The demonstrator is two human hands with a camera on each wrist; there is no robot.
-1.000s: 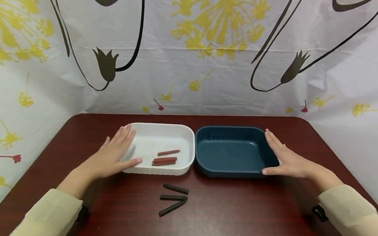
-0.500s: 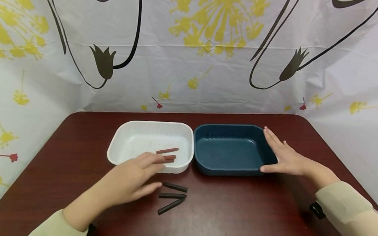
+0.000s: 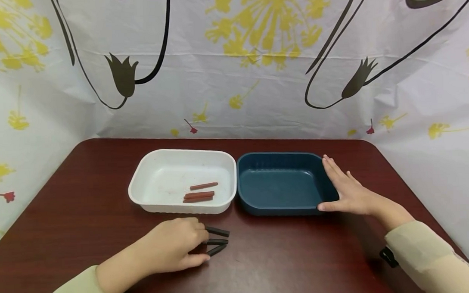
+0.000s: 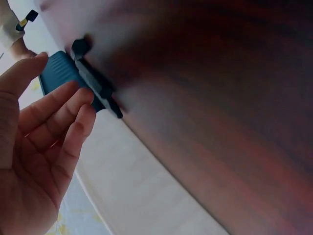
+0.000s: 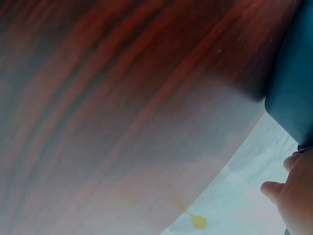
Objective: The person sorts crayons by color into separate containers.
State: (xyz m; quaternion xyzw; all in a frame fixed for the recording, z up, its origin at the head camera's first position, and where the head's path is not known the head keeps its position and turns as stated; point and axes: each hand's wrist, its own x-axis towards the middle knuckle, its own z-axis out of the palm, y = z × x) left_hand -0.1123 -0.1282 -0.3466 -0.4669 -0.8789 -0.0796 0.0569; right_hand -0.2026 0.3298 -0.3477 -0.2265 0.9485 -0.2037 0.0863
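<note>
Three short black sticks [image 3: 218, 232], like drawing pastels, lie on the table in front of the white tray [image 3: 167, 207]. My left hand [image 3: 176, 245] is over their left ends with bent fingers and covers part of them. In the left wrist view its thumb and fingers [image 4: 73, 117] stand apart, and the black sticks [image 4: 93, 78] lie beyond the fingertips. My right hand [image 3: 350, 196] rests on the right end of the dark blue tray [image 3: 283, 211], fingers straight, thumb at the front corner. Three reddish-brown sticks [image 3: 204, 186] lie inside the white tray.
Both trays stand side by side near the back of the dark red wooden table [image 3: 285, 265]. A white sheet [image 3: 201, 91] with a flower print hangs behind the table and along its sides.
My left hand has come off the white tray's left side and moved right and toward me, down to the black sticks. My right hand stays at the blue tray.
</note>
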